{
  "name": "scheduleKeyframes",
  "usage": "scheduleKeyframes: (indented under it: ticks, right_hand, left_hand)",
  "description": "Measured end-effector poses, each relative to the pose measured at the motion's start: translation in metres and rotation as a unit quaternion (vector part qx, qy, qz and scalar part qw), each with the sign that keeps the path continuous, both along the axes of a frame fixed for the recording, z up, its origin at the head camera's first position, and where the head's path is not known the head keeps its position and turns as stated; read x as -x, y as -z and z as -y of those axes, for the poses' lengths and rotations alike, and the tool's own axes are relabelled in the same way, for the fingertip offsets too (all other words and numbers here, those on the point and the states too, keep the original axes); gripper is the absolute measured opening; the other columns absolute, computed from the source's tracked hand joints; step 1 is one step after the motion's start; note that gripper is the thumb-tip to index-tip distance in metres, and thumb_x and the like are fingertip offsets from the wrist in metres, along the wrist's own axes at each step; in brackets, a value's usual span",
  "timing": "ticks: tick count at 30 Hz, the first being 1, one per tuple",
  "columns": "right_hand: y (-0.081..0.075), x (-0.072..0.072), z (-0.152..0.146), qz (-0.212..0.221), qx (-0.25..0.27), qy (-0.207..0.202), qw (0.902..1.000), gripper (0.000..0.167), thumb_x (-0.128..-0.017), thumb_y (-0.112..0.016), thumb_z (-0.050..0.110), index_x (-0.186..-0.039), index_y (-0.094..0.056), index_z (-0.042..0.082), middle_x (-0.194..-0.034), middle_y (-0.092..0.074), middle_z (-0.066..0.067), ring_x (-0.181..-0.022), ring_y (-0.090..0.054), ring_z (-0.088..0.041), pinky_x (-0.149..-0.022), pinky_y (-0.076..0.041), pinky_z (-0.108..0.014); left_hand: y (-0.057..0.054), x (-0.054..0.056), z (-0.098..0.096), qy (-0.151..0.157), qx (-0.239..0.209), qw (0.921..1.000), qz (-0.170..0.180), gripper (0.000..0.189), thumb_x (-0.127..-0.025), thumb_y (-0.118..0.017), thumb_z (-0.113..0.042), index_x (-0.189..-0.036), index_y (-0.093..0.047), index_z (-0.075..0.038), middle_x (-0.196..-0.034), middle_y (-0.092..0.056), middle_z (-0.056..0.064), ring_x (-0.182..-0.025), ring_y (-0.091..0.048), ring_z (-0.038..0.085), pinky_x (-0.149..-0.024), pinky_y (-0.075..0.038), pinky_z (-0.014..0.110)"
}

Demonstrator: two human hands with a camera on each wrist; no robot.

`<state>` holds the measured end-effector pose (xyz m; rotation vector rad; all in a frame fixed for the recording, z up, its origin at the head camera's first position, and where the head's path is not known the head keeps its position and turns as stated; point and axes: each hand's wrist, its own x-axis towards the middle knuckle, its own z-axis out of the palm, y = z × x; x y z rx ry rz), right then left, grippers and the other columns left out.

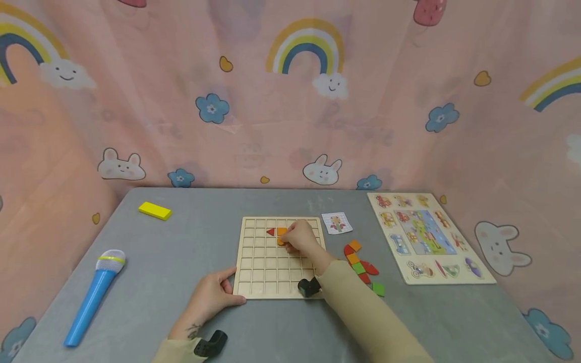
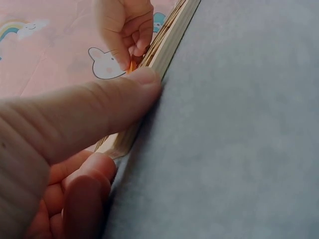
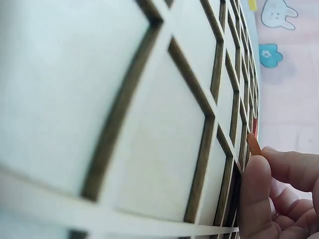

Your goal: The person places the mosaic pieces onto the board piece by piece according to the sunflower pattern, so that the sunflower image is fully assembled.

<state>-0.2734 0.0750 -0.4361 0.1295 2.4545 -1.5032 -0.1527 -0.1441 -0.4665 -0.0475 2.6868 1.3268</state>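
A wooden grid board (image 1: 254, 277) lies on the table. My left hand (image 1: 210, 296) holds its near left corner, the thumb along the front edge and a finger against the left side. In the left wrist view the other fingers (image 2: 84, 194) curl beside that corner. Over the board's upper middle cells, my right hand (image 1: 301, 238) pinches an orange tile (image 3: 254, 144) between thumb and forefinger. Just beyond that tile an orange square (image 1: 281, 231) sits in a cell, with a red triangle (image 1: 271, 232) in the cell to its left.
Right of the board lie loose red, orange and green tiles (image 1: 358, 268) and a small picture card (image 1: 337, 223). Farther right is a picture puzzle board (image 1: 390, 252). A blue toy microphone (image 1: 93, 300) and a yellow block (image 1: 155, 210) lie on the left.
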Motion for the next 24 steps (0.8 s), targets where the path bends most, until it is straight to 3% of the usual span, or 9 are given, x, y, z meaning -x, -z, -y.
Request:
scheduleKeyframes:
  ticks: [9, 15, 16, 20, 23, 24]
  right_hand:
    - [-0.002, -0.001, -0.001, -0.042, -0.085, -0.028, 0.9951, 0.012, -0.077, -0.069, 0.003, -0.067, -0.064, 0.002, -0.053, -0.057, -0.006, -0.042, -0.047, -0.012, -0.045, -0.042, -0.024]
    - [-0.025, -0.001, -0.032, -0.067, -0.176, -0.036, 0.9815, 0.011, -0.080, -0.068, 0.014, -0.083, -0.068, 0.003, -0.080, -0.064, -0.008, -0.062, -0.055, -0.017, -0.057, -0.045, -0.032]
    - [-0.029, 0.000, -0.043, -0.074, -0.193, -0.037, 0.9777, 0.012, -0.081, -0.067, 0.014, -0.083, -0.068, 0.003, -0.078, -0.063, -0.008, -0.063, -0.053, -0.018, -0.057, -0.044, -0.032]
    - [-0.030, 0.002, -0.088, -0.088, -0.289, -0.037, 0.9526, 0.027, -0.080, -0.061, 0.007, -0.106, -0.065, -0.002, -0.102, -0.064, -0.018, -0.081, -0.055, -0.025, -0.071, -0.047, -0.040]
    - [-0.023, -0.004, -0.117, -0.078, -0.383, -0.058, 0.9189, 0.036, -0.079, -0.057, 0.002, -0.115, -0.061, -0.002, -0.111, -0.059, -0.021, -0.090, -0.052, -0.030, -0.083, -0.045, -0.045]
    - [-0.021, -0.007, -0.124, -0.068, -0.404, -0.068, 0.9098, 0.034, -0.079, -0.057, 0.001, -0.112, -0.061, -0.002, -0.108, -0.058, -0.021, -0.088, -0.051, -0.031, -0.083, -0.044, -0.047]
  left_hand:
    - [0.001, -0.001, -0.001, -0.002, -0.003, 1.0000, -0.004, 0.080, -0.058, -0.087, -0.016, -0.129, -0.054, -0.003, -0.057, -0.051, 0.001, -0.049, -0.043, 0.013, -0.045, -0.034, 0.025]
    - [0.004, 0.000, 0.000, 0.000, -0.007, 1.0000, -0.002, 0.081, -0.058, -0.087, -0.018, -0.130, -0.053, -0.003, -0.058, -0.051, 0.001, -0.049, -0.043, 0.013, -0.045, -0.034, 0.025]
    - [0.003, 0.000, 0.000, 0.000, -0.008, 1.0000, -0.001, 0.081, -0.058, -0.087, -0.018, -0.130, -0.053, -0.003, -0.058, -0.051, 0.001, -0.049, -0.043, 0.013, -0.045, -0.034, 0.025]
    - [0.002, 0.000, 0.000, -0.003, -0.011, 0.9999, 0.001, 0.081, -0.058, -0.087, -0.016, -0.130, -0.053, -0.004, -0.058, -0.050, 0.001, -0.049, -0.043, 0.013, -0.045, -0.033, 0.025]
    - [0.002, 0.000, 0.000, -0.004, -0.010, 0.9999, 0.001, 0.080, -0.058, -0.087, -0.016, -0.130, -0.054, -0.004, -0.058, -0.050, 0.001, -0.049, -0.042, 0.013, -0.044, -0.033, 0.025]
    - [0.002, 0.000, 0.000, -0.005, -0.010, 0.9999, 0.001, 0.080, -0.058, -0.087, -0.016, -0.130, -0.054, -0.004, -0.058, -0.051, 0.001, -0.049, -0.043, 0.013, -0.044, -0.033, 0.025]
